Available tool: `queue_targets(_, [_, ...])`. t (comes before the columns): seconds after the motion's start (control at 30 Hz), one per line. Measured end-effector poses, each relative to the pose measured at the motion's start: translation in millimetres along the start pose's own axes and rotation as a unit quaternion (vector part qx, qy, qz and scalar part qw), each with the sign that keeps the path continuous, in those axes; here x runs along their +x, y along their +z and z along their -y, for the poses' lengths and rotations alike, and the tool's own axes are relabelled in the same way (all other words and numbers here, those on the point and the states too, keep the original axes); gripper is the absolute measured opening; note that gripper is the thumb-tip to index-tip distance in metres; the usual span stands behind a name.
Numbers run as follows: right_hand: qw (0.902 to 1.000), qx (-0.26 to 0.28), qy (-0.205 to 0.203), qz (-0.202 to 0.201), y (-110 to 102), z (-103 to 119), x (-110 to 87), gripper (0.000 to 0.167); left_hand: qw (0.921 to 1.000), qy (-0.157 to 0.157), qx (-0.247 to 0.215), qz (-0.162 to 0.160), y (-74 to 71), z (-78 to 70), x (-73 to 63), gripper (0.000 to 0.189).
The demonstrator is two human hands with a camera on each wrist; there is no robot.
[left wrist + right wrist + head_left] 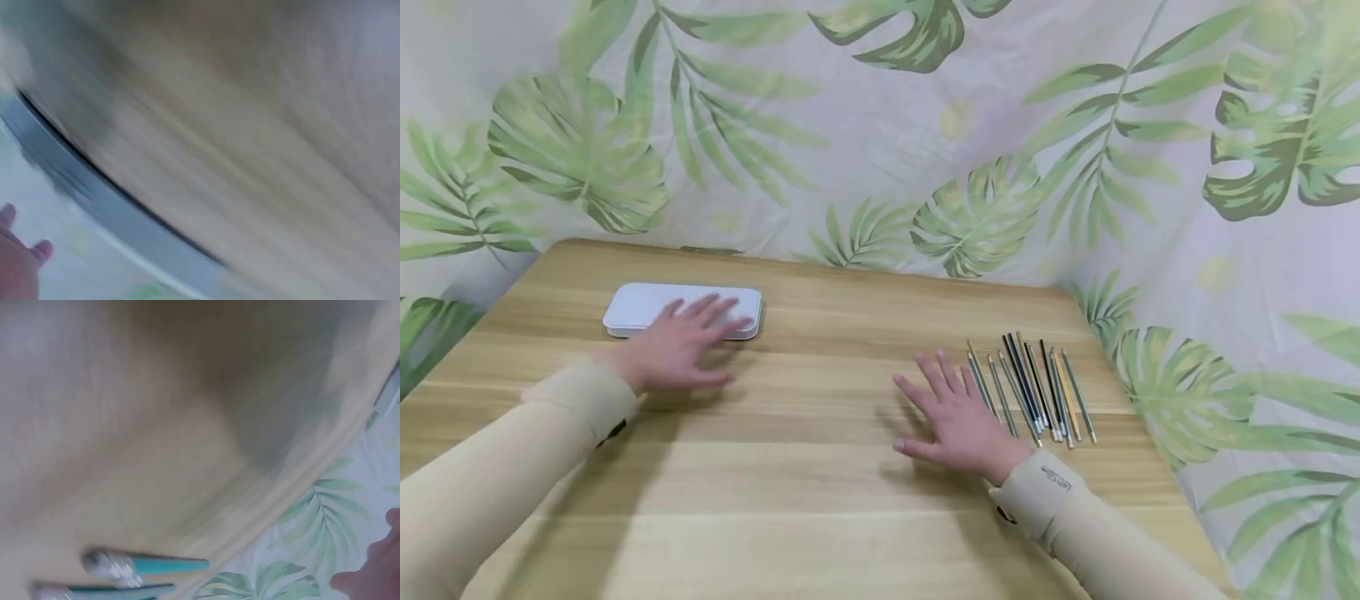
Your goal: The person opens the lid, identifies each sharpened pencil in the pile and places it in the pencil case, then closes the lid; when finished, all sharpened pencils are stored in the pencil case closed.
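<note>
A closed white flat case [647,302] lies at the back left of the table. My left hand [681,346] is over its front right part with fingers spread; whether it touches the lid I cannot tell. Several pencils [1052,383], green, black and yellowish, lie side by side at the right. My right hand [951,417] is spread out just left of them, partly in front of the leftmost ones. Teal pencils [169,565] with blurred silvery ends show low in the right wrist view. Neither hand holds anything.
The wood-grain table [820,467] has its back edge against a pale cloth [880,125] printed with green leaves. More of that cloth hangs past the right edge. Both wrist views are blurred.
</note>
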State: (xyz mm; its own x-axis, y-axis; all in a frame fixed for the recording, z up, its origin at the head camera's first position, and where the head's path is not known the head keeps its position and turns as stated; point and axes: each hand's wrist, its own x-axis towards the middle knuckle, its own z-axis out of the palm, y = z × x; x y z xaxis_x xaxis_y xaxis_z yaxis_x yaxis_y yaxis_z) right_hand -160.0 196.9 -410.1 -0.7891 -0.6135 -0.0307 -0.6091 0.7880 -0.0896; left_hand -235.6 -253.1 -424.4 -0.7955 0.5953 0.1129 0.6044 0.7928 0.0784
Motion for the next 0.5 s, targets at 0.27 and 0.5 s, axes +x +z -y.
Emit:
queue_targets(0.27, [0.9910, -0.098, -0.088, 0.020, 1, -3, 16.1, 0.101, 0.9818, 0.183, 0.010, -0.050, 3.6, -58.5, -18.1, 0.106])
queue_targets(0.5, [0.9870, -0.128, -0.096, 0.017, -3, -5, 21.5, 0.104, 0.9809, 0.182, 0.031, -0.061, 3.5, -63.1, -21.0, 0.114])
